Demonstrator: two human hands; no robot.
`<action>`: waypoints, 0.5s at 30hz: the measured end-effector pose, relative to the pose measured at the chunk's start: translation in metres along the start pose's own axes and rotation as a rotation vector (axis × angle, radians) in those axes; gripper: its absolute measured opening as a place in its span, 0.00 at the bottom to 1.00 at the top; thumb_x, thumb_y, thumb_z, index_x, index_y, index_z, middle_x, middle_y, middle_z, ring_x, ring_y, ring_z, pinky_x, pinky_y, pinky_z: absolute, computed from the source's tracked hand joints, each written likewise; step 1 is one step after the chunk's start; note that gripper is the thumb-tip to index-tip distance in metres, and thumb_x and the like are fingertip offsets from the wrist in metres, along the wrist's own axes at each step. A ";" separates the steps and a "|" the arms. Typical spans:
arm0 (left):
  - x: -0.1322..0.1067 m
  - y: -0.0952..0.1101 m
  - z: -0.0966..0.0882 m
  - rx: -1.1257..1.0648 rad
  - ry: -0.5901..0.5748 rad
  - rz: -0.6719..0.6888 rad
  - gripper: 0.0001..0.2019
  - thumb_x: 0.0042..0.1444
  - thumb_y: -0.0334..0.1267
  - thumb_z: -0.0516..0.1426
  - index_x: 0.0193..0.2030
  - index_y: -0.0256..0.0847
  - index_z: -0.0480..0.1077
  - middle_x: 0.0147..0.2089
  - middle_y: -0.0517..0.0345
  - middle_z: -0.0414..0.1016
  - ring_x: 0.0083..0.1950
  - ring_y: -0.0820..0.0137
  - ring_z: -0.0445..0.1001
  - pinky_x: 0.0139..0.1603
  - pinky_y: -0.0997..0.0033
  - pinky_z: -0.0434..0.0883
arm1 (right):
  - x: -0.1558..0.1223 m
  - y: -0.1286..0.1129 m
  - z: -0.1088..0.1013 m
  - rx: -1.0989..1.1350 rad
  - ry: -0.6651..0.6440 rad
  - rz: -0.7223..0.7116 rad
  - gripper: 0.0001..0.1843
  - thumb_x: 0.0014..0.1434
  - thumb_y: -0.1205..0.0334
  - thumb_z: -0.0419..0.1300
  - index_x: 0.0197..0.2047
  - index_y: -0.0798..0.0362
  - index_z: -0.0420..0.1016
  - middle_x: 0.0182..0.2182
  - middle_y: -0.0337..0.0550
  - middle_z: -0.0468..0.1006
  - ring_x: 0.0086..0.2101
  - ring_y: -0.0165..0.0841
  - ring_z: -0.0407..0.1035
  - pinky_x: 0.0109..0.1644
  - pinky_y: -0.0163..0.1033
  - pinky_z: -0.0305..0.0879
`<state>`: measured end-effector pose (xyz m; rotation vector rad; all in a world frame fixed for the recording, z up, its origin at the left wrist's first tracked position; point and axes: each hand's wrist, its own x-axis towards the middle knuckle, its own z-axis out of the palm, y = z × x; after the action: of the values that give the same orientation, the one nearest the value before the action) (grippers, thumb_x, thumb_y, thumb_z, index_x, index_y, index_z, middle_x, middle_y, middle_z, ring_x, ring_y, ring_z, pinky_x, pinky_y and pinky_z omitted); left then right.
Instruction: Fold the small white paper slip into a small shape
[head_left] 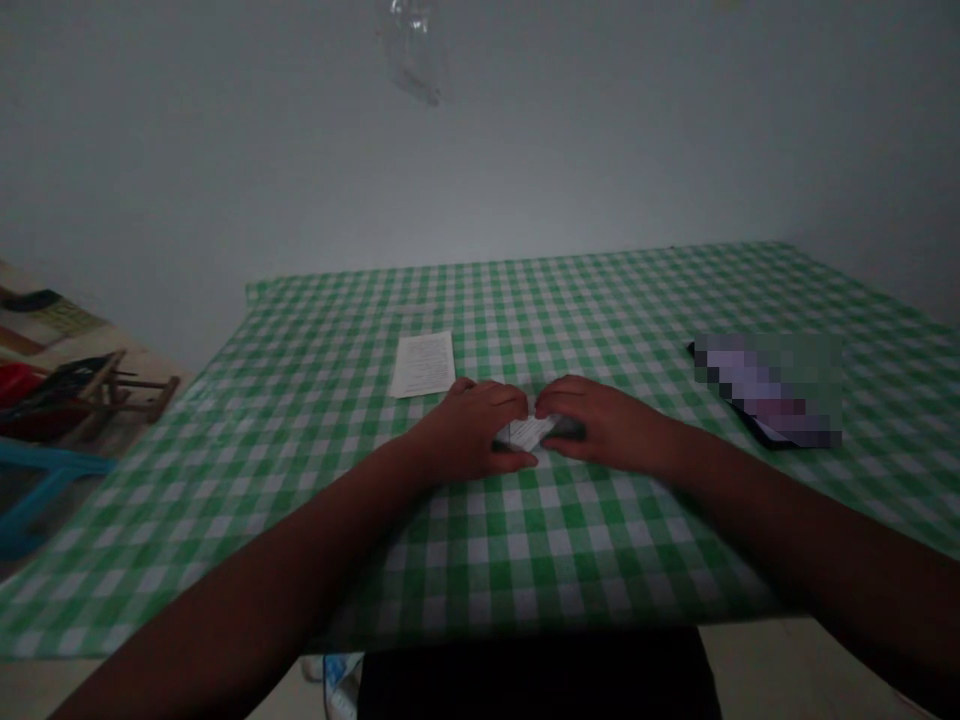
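Both of my hands meet over the middle of the table, around a small piece of white paper (528,432) with faint printed lines. My left hand (480,428) has its fingers curled over the paper's left part, thumb along the near edge. On the other side, my right hand (589,420) grips the right part the same way. The paper looks folded or bent; its ends are in shadow and partly hidden by my fingers. Just beyond my left hand, a printed sheet (424,364) lies flat on the cloth, apart from the held paper.
A green and white checked tablecloth (525,540) covers the table. At the right lies a dark-edged flat object (757,395), mostly pixelated. A clear plastic bag (414,50) hangs on the wall. On the left floor stand a blue stool (45,460) and a wooden frame (112,390).
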<state>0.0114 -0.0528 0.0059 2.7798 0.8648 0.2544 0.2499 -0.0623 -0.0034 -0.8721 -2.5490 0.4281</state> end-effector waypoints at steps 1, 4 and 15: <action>0.000 0.000 0.001 -0.003 -0.001 -0.004 0.25 0.56 0.55 0.61 0.54 0.43 0.66 0.59 0.51 0.71 0.60 0.56 0.68 0.56 0.55 0.60 | 0.000 0.002 -0.001 -0.023 0.004 0.001 0.12 0.59 0.61 0.63 0.47 0.52 0.74 0.45 0.48 0.77 0.47 0.40 0.70 0.53 0.48 0.67; 0.002 0.000 0.005 -0.008 -0.002 -0.015 0.28 0.52 0.56 0.63 0.53 0.43 0.65 0.59 0.51 0.71 0.60 0.55 0.67 0.57 0.53 0.59 | 0.002 0.005 -0.002 -0.084 -0.013 0.008 0.11 0.60 0.59 0.63 0.46 0.53 0.75 0.44 0.49 0.78 0.46 0.40 0.70 0.51 0.48 0.66; 0.000 -0.001 0.006 -0.125 -0.013 -0.059 0.20 0.57 0.47 0.62 0.54 0.46 0.65 0.60 0.53 0.69 0.63 0.58 0.65 0.60 0.53 0.59 | 0.002 0.004 0.001 -0.153 -0.068 0.072 0.14 0.61 0.55 0.62 0.47 0.54 0.75 0.44 0.49 0.77 0.45 0.42 0.68 0.51 0.49 0.64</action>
<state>0.0126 -0.0534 -0.0005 2.6339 0.8945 0.2705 0.2505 -0.0582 -0.0054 -1.0228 -2.6467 0.2909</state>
